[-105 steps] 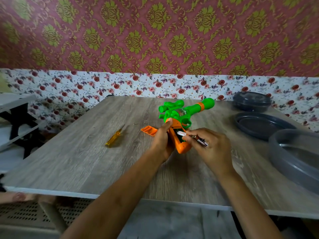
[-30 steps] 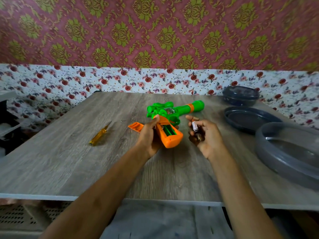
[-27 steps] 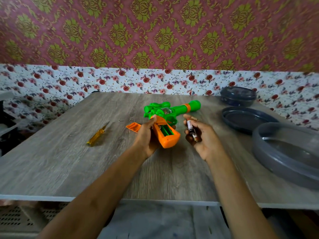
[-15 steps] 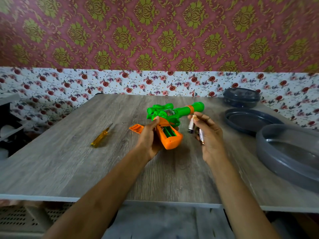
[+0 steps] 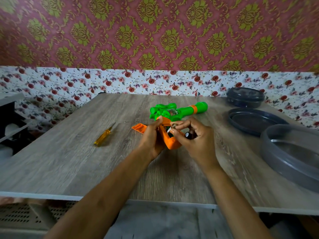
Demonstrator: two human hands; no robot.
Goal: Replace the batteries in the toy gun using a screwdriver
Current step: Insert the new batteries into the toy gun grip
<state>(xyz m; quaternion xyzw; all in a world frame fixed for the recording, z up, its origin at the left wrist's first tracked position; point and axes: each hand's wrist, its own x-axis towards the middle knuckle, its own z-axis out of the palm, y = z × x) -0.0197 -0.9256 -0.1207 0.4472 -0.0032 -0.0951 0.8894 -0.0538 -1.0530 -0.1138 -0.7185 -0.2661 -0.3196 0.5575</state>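
Gripping one gun is the left hand; the right hand pinches one battery, palming a second battery; one screwdriver, one cover lie nearby.

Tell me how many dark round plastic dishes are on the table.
3, all on the right: a lidded box at the back, a shallow tray before it, a large grey basin nearest, partly out of frame.
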